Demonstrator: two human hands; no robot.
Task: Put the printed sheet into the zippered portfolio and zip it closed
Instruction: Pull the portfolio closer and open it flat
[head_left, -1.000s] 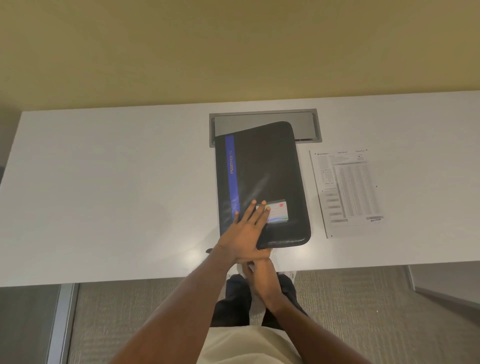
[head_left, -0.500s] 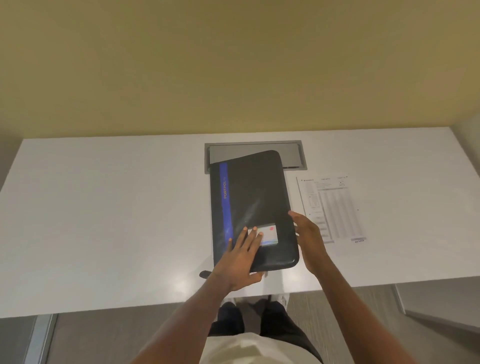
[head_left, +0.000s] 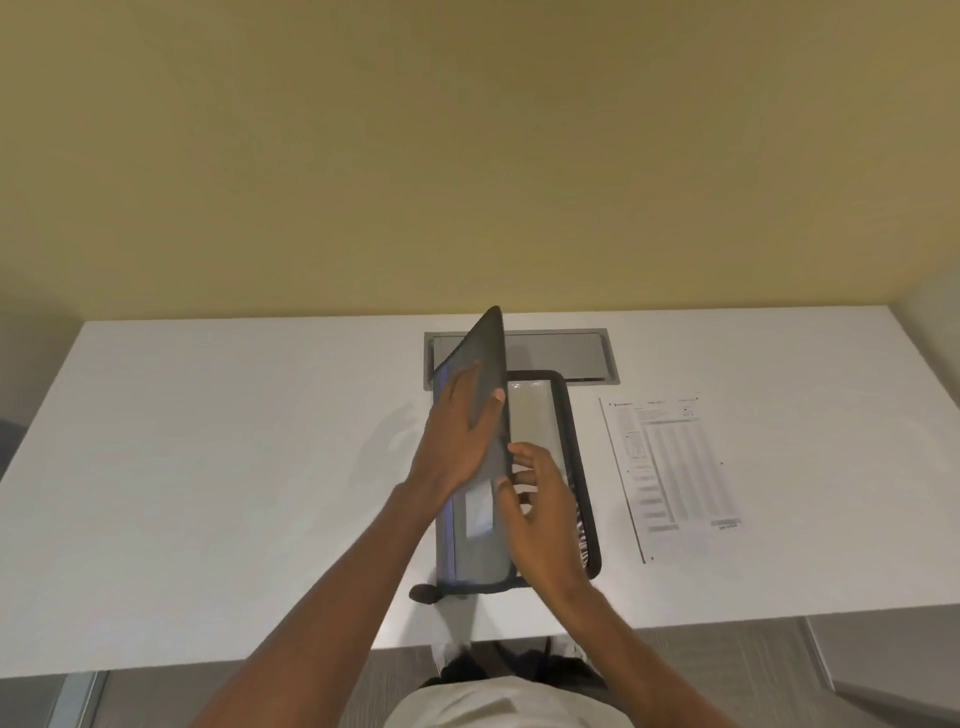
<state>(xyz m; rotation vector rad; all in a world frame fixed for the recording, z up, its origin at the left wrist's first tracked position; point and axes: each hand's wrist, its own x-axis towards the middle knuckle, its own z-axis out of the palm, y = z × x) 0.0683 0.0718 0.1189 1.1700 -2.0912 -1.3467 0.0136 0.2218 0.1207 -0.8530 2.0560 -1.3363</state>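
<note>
A black zippered portfolio lies in the middle of the white table, unzipped, with its front cover lifted and tilted up to the left. My left hand grips the cover's free edge, thumb on the inside. My right hand is at the cover's lower edge, fingers curled against it, over the open inside. A pale pad or pocket shows inside the right half. The printed sheet lies flat on the table to the right of the portfolio, apart from both hands.
A grey recessed cable hatch sits in the table just behind the portfolio. A small black zipper pull lies at the portfolio's near left corner. The table's front edge is close to my body; a yellow wall stands behind.
The portfolio lay shut with my left hand flat on it; now its cover is raised to the left. My right hand moved from the portfolio's right edge to the lifted cover.
</note>
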